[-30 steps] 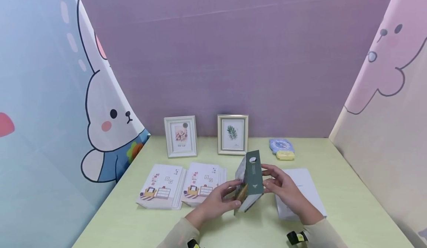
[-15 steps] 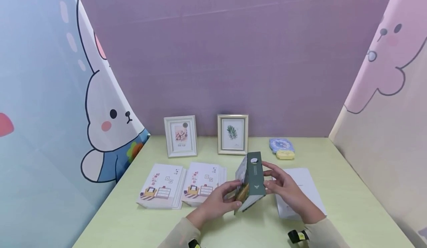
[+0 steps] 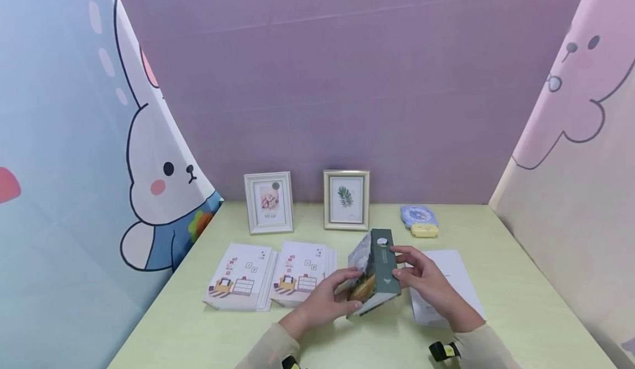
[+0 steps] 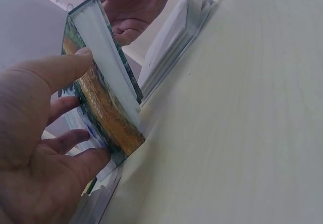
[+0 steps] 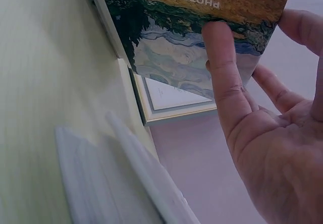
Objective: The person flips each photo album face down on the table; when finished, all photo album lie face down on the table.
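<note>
A thick photo album with a dark green spine and painted covers stands tilted on its page edges over the table, spine upward. My left hand holds the painted cover at its near left side; in the left wrist view its thumb lies over the cover by the page block, with the fingers spread below. On the other side my right hand grips the album at the spine. The right wrist view shows one finger pressed on the cover lettered PHOTO ALBUM and the thumb at its edge.
Two white books with room drawings lie left of the album, side by side. A plain white book lies under the right forearm. At the back stand a white picture frame and a gold one, beside a blue and yellow object.
The album has tipped and shifted slightly to the right, its spine lower and more of the painted cover showing. Both hands stay on it.
</note>
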`<act>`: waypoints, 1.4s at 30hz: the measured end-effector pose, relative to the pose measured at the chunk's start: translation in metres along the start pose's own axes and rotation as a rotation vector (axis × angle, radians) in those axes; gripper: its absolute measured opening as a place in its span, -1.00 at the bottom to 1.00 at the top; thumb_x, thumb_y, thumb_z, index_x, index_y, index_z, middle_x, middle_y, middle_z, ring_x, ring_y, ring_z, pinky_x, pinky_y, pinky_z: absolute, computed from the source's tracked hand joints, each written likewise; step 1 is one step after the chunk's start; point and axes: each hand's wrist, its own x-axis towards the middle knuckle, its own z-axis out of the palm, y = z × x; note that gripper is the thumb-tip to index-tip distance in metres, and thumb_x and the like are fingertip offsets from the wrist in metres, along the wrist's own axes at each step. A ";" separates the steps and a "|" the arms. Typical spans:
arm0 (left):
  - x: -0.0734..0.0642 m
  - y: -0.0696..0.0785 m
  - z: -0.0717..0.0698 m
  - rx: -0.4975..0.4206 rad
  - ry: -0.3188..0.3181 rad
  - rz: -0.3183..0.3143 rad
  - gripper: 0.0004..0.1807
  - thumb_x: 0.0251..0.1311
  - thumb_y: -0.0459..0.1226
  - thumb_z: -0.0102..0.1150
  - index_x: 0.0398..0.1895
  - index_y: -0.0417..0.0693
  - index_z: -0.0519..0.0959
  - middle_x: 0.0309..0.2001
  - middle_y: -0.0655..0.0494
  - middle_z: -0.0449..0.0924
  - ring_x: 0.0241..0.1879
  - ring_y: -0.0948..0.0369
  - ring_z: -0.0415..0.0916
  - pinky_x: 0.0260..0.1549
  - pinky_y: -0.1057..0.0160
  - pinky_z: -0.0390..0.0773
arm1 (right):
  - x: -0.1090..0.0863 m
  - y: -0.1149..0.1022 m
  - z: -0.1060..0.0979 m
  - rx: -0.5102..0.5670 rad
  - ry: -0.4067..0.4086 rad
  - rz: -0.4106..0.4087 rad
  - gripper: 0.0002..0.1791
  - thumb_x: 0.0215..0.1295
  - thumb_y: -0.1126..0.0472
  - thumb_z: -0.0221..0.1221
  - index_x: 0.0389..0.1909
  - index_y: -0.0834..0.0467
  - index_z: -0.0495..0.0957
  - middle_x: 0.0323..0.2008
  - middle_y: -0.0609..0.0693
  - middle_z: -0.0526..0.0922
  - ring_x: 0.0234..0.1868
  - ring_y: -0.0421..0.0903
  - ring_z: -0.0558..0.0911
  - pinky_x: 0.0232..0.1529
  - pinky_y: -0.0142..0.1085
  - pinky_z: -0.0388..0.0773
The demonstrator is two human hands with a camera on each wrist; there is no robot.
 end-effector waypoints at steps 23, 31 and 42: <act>0.004 0.011 0.000 0.285 0.021 -0.132 -0.27 0.31 -0.16 0.45 0.50 -0.13 0.41 0.61 -0.23 0.10 0.44 -0.20 0.34 0.38 0.10 0.43 | 0.002 0.005 -0.004 -0.139 0.099 0.174 -0.38 0.35 0.28 0.39 0.40 0.25 0.46 0.19 0.33 0.51 -0.14 0.02 0.74 -0.19 -0.25 0.76; 0.005 0.014 -0.002 0.519 0.043 -0.136 -0.27 0.21 -0.02 0.51 0.42 0.01 0.52 0.54 -0.19 0.27 0.36 -0.16 0.46 0.42 -0.09 0.38 | 0.001 0.005 -0.004 -0.188 0.081 0.183 -0.38 0.33 0.31 0.40 0.39 0.29 0.46 0.11 0.28 0.56 -0.08 0.04 0.66 -0.21 -0.27 0.74; 0.007 0.014 -0.002 0.645 0.033 -0.150 -0.29 0.20 0.03 0.50 0.40 0.07 0.54 0.56 -0.15 0.25 0.49 -0.17 0.25 0.45 -0.25 0.27 | 0.000 0.008 -0.005 -0.316 0.094 0.202 -0.37 0.22 0.29 0.49 0.31 0.28 0.54 0.04 0.17 0.65 -0.12 0.02 0.64 -0.26 -0.27 0.68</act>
